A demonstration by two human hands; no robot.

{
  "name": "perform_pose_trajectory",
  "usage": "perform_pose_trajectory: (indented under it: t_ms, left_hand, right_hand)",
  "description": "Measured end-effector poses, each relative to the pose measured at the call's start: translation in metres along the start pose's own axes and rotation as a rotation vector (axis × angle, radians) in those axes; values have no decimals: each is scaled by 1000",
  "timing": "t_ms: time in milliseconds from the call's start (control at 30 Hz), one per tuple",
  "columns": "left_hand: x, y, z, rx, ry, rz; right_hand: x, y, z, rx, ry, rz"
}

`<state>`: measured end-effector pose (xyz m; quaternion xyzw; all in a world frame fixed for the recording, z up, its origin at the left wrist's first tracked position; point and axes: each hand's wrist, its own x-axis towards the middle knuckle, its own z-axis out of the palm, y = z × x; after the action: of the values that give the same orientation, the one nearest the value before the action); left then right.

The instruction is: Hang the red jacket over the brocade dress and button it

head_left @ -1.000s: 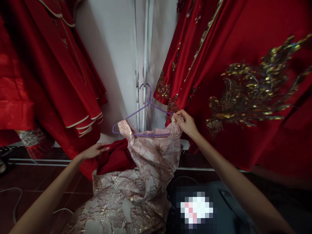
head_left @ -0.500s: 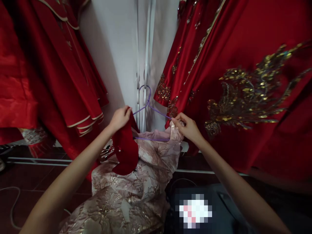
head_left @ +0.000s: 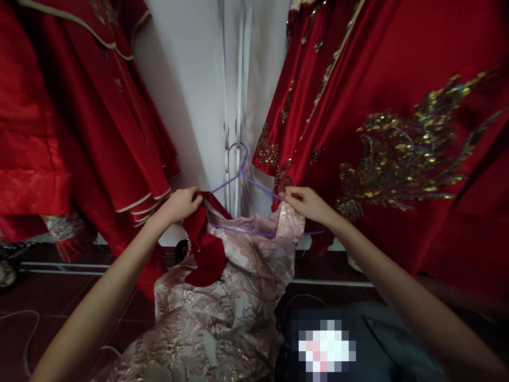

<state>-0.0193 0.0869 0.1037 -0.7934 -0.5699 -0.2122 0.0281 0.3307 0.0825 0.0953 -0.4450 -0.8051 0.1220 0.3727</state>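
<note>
A pink and gold brocade dress [head_left: 246,297] hangs on a purple wire hanger [head_left: 260,188]. The hanger's hook is caught on a white metal upright. At the dress's left shoulder, my left hand [head_left: 181,204] is closed on a red velvet piece with a curved edge [head_left: 210,260], which drapes over the bodice. Opposite it, my right hand [head_left: 308,204] pinches the top of the dress's glittery shoulder strap [head_left: 289,220] against the hanger's sloping arm. The hanger's lower bar shows across the neckline, and its right end pokes out beyond the strap.
Red garments with cream piping [head_left: 119,132] hang on the left. On the right are a beaded red garment [head_left: 294,106] and red cloth with a gold sequin bird [head_left: 413,154]. A low white rail [head_left: 334,283] runs near the dark tiled floor, and a cable [head_left: 29,339] lies at lower left.
My left hand has moved left and slightly down with the red velvet piece, spreading the neckline wider. The hanger's right end now shows past the strap; my right hand has barely shifted.
</note>
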Motion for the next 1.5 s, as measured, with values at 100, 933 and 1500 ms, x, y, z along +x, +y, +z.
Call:
perform_pose_trajectory:
  t_ms: [100, 933, 1500]
  left_hand:
    - [7, 17, -3, -184, -31, -13]
    - [32, 6, 19, -1114, -314, -244]
    - [43, -2, 47, -894, 22, 35]
  right_hand:
    - [-6, -12, 2, -9, 21, 5]
    - [76, -2, 77, 504, -946, 57]
    - [78, 21, 35, -269, 139, 22]
